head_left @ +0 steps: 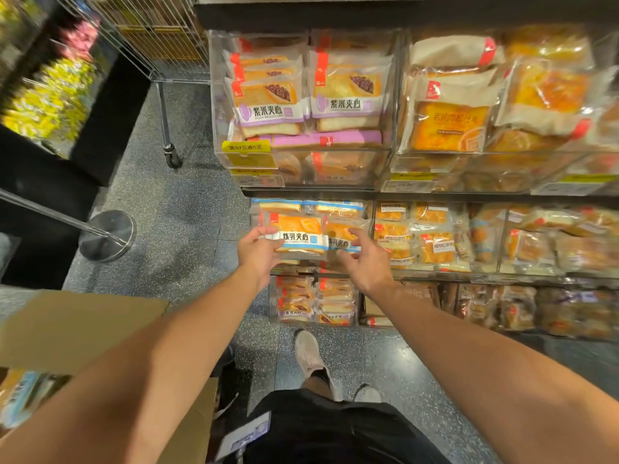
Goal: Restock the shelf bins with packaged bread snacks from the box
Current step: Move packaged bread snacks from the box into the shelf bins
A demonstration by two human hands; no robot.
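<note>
At the middle bin, left hand fingers grip a level bread packet, right hand splayed.

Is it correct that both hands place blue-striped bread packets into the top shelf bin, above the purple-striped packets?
Not quite. In the head view the left hand and right hand place the blue-striped packets in the middle shelf bin, below the purple-striped packets.

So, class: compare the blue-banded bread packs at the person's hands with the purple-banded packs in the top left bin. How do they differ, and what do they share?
The blue-banded packs sit in the middle-shelf bin, with the left hand and right hand on them; the purple-banded packs sit untouched in the top bin. Purple packs picture a dark filling; blue packs do not. Both are clear-wrapped toast with a red corner tab.
</note>
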